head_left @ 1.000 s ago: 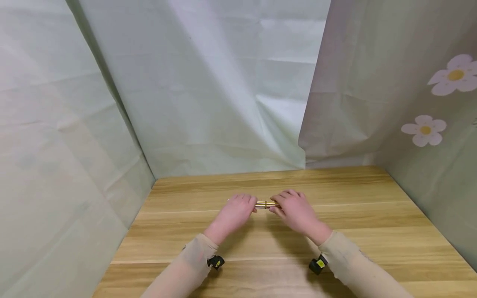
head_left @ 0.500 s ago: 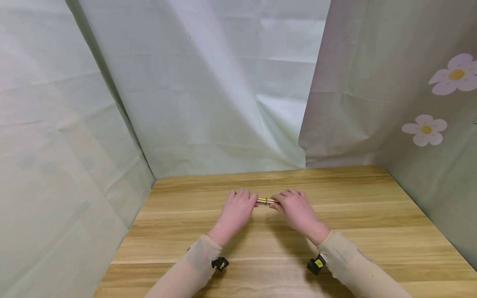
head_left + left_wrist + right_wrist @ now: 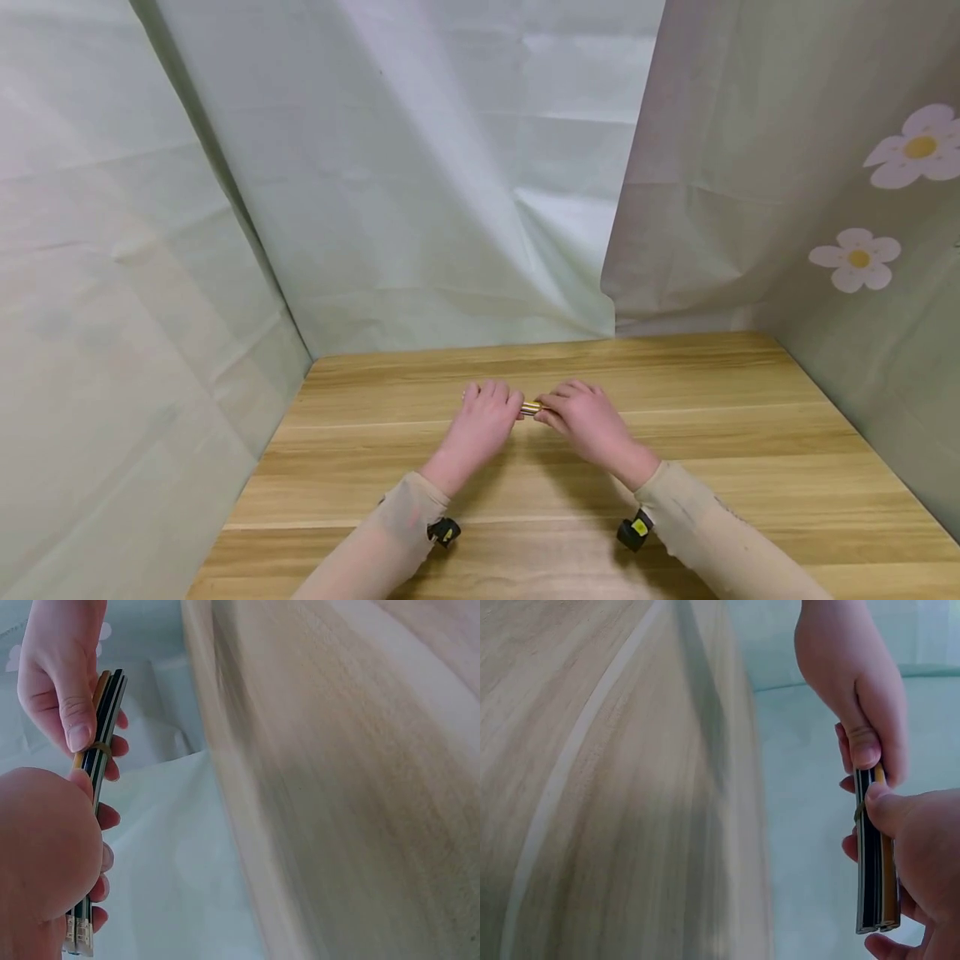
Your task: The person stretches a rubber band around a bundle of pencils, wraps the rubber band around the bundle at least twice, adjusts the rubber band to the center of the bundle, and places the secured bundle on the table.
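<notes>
A bundle of several pencils (image 3: 531, 408), dark striped and yellow-orange, is held level above the table by both hands. My left hand (image 3: 483, 427) wraps round the end with erasers (image 3: 81, 934), which pokes out past its little finger in the left wrist view. Further along, my right hand (image 3: 594, 423) grips the bundle between thumb and fingers. A thin rubber band (image 3: 102, 748) circles the pencils there, with the right thumb (image 3: 885, 810) right beside it. Flat, blunt pencil ends (image 3: 877, 927) stick out under the right palm. Only a short stretch of pencils shows between the hands.
The wood-grain table (image 3: 525, 550) spreads beneath both arms. Pale fabric sheets (image 3: 450, 208) hang behind it and at both sides, with white flowers (image 3: 858, 259) printed on the right one. Each wrist wears a small black camera (image 3: 633, 532).
My right hand has slid a little left toward the left hand, so its fingers now cover the band in the head view. The left hand has shifted slightly right.
</notes>
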Available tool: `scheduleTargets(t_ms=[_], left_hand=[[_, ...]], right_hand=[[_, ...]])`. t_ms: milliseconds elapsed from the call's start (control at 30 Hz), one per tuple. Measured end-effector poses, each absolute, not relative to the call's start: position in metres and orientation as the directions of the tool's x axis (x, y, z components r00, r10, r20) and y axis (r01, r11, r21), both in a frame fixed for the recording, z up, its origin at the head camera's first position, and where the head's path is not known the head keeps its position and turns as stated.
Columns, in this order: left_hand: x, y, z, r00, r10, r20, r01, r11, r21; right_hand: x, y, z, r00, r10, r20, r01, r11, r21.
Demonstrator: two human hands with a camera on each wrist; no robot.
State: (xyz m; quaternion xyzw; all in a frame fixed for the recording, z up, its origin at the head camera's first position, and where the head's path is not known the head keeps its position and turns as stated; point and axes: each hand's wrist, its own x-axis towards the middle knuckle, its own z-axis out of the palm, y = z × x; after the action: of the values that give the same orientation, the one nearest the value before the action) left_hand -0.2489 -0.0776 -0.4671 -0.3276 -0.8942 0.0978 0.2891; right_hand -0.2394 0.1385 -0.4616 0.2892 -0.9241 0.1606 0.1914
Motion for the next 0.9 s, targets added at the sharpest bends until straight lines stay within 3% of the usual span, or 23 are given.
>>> scheduleTargets(t_ms=[500, 900], left_hand=[[-0.252, -0.0798, -0.4737, -0.596, 0.679, 0.428, 0.559, 0.734, -0.386], [-0.252, -0.0833, -0.4756, -0.582, 0.699, 0.416, 0.595, 0.714, -0.369]], right_hand=[[-0.241, 0.1376, -0.4682, -0.763, -0.512, 0.395, -0.61, 0.773, -0.177], [-0.2393, 0.1394, -0.4674, -0.793, -0.498, 0.352, -0.598, 0.748, -0.288]])
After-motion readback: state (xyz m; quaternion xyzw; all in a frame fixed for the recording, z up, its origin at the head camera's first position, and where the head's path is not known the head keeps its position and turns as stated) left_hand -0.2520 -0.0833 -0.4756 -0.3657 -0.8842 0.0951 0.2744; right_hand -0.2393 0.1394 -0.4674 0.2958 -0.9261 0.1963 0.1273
